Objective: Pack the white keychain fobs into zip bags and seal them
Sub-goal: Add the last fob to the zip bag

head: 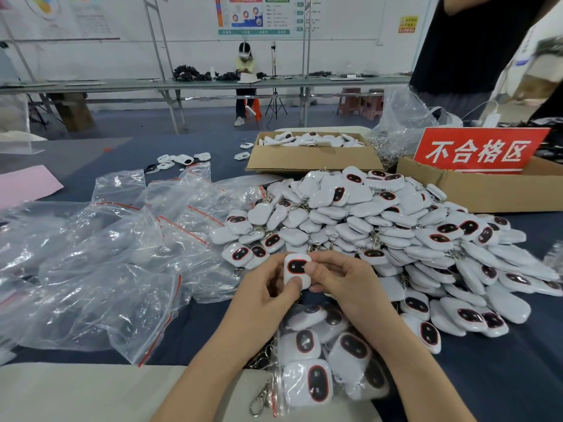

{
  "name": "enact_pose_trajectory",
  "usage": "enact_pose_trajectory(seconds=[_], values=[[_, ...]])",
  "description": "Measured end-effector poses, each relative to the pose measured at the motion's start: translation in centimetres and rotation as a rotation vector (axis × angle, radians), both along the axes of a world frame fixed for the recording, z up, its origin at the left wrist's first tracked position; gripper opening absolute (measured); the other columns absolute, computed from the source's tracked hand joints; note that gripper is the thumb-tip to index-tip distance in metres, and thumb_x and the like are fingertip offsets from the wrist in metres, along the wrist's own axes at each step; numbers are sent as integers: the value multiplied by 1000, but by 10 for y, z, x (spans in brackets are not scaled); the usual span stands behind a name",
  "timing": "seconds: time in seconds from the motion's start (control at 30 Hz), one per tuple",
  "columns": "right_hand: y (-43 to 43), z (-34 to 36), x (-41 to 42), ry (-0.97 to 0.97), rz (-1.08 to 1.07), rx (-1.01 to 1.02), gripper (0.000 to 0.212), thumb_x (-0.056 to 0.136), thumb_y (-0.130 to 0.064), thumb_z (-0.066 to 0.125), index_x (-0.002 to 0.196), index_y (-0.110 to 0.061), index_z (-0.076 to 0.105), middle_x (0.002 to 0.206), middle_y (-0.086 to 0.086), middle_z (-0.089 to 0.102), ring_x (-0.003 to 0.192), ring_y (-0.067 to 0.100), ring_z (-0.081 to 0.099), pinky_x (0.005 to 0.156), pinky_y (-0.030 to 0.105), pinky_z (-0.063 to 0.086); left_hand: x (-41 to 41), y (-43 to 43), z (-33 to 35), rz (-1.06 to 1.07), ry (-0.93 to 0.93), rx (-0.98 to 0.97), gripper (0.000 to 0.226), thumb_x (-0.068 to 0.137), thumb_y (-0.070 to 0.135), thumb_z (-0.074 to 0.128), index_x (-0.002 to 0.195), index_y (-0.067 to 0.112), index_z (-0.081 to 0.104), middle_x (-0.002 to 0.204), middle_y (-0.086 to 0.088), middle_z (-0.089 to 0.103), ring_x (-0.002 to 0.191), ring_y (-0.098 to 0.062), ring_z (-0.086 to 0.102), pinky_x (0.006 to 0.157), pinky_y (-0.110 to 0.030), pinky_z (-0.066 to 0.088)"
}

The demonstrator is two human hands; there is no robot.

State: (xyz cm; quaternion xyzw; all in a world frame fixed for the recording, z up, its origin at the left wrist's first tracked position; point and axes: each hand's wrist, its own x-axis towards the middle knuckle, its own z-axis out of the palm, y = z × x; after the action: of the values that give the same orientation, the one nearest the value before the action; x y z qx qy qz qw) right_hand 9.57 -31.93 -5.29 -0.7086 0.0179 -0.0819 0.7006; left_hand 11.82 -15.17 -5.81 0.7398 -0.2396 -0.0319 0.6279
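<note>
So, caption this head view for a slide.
Left hand and right hand hold one white fob by the fob pile.

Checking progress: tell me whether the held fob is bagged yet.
Not bagged: the fob is bare, pinched between left hand and right hand.

Factory packing hall, long workbenches (213, 84)

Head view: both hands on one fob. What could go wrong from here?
1. Left hand and right hand both pinch the fob; reaching the empty zip bags frees one, so it might slip into the pile.
2. Filled bag lies at the table's near edge beneath the arms, clip outermost; an arm could nudge it off.
</note>
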Motion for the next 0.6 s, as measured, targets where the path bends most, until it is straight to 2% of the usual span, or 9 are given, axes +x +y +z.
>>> enact_pose_trajectory(seconds=[0.13,0.2,0.27,0.33,0.4,0.47,0.53,0.6], values=[[-1,-2,1,12,-4,11,12,88,-18,73,100,-19,74,88,-2,78,73,9,73,66,15,56,0,0,1,-10,0,6,30,96,10,66,114,34,70,98,2,75,94,-26,66,84,-34,56],[-1,-2,1,6,0,11,13,89,-18,72,102,-19,74,89,-3,78,75,9,73,66,14,55,0,0,1,1,-6,-1,29,96,12,67,114,35,70,97,2,75,93,-26,66,82,-28,56],[-2,-3,2,-4,-2,7,13,91,-19,70,104,-20,72,90,-3,78,78,10,74,67,15,56,-1,-1,0,39,-4,-11,26,96,16,69,112,36,70,95,2,74,90,-22,66,77,-19,55],[-2,-4,2,-12,8,-1,12,93,-18,68,104,-20,69,89,-2,77,79,11,74,68,16,56,0,-2,1,105,40,-58,22,94,19,70,107,36,71,94,4,75,86,-14,67,78,-18,54],[-1,-4,1,-26,38,-16,14,93,-17,67,107,-19,68,91,1,77,81,13,74,72,18,57,1,-1,2,181,54,-96,20,94,18,70,102,36,72,92,14,75,85,0,67,76,-14,52],[0,-2,0,-47,63,-23,25,89,-27,69,113,-23,66,93,0,77,85,15,74,75,20,58,1,0,3,236,4,-75,20,96,18,68,101,37,70,91,24,73,83,7,65,72,-7,47],[1,-1,-1,-58,66,-17,34,82,-38,69,115,-28,67,94,-3,77,85,14,74,73,19,57,0,0,2,265,-42,-24,20,96,18,68,102,37,69,92,20,72,85,6,63,72,-5,44],[1,-1,-1,-82,41,-24,23,87,-32,68,108,-26,70,92,-2,77,82,14,74,70,20,57,-2,-1,1,271,-90,36,17,96,19,68,103,34,70,96,15,71,86,5,61,72,-5,41]])
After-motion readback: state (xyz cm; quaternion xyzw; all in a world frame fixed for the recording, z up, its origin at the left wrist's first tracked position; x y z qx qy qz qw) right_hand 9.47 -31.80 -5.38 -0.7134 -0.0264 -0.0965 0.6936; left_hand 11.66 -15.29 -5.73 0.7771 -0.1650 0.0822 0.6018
